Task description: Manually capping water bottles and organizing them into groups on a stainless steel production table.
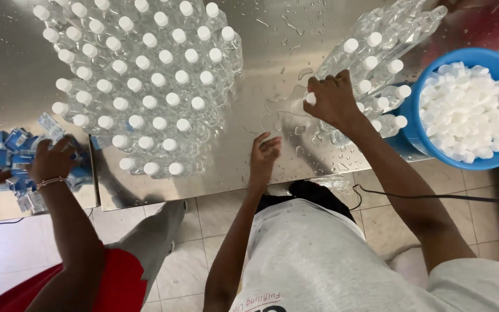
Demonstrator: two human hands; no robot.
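The fingers (319, 92) of the right hand (333, 101) are curled tight around the white cap (311, 99) of a clear bottle (319, 118) at the near edge of a cluster of bottles (376, 63) that lean and lie on the wet steel desk (272, 52), just left of the blue bowl (414, 130). The left hand (263, 157) rests near the desk's front edge with its fingers (270, 141) loosely spread and nothing in them, touching the wet surface among water drops (295, 130). Judging by the wet metal, the held bottle could slide away under the grip, or its neighbours could roll, since they lie stacked at a slant rather than standing. The blue bowl is heaped almost to its rim with loose white caps (469, 110); a knock from the forearm might spill some. To the left stands a dense block of upright capped bottles (140, 81), well apart from both hands. At the far left another person's hand (50, 159) lies on a pile of small blue and white packets (12, 147)
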